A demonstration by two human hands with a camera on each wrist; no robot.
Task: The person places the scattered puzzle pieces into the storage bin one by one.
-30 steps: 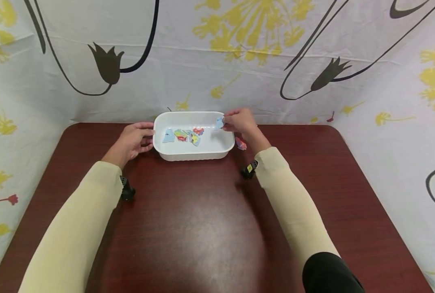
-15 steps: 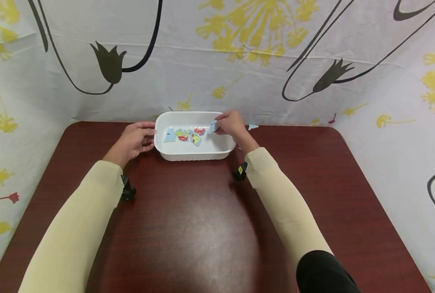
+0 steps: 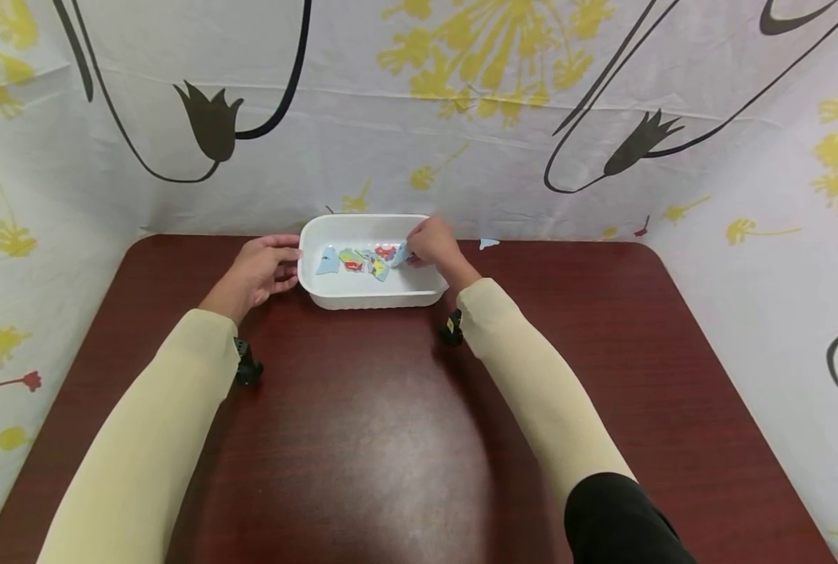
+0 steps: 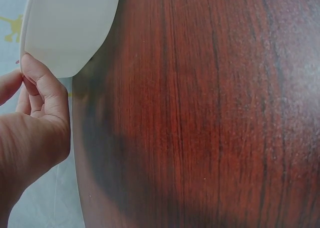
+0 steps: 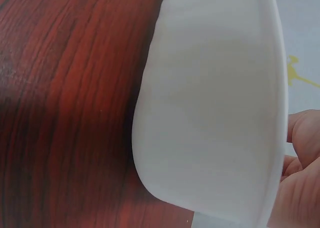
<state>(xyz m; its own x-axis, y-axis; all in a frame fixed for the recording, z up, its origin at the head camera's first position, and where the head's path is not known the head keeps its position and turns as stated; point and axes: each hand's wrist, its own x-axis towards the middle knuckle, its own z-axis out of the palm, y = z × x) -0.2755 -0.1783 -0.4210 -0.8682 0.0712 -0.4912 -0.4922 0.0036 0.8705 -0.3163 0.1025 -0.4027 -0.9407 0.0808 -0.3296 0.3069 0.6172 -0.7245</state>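
A white plastic tub (image 3: pixel 363 301) stands near the far edge of the table. My left hand (image 3: pixel 260 270) holds its left end, with thumb and fingertips at the rim, as the left wrist view also shows. My right hand (image 3: pixel 436 247) reaches over the right end into the tub. Between its thumb and fingers it pinches a light blue puzzle piece (image 3: pixel 401 254). Several colourful flat pieces lie on the tub's floor: a blue piece (image 3: pixel 328 261) at the left, a green and red piece (image 3: pixel 352 260), a yellow and blue piece (image 3: pixel 377 268) and a red piece (image 3: pixel 385 252).
Another light blue piece (image 3: pixel 488 244) lies at the table's back edge, right of the tub. A patterned white cloth (image 3: pixel 363 141) hangs behind and beside the dark wooden table (image 3: pixel 363 407). Small black cameras (image 3: pixel 247 364) are worn on both wrists.
My right hand has moved left and deeper into the tub with the light blue piece. Its arm now hides the red piece seen beside the tub earlier. The left hand keeps its place.
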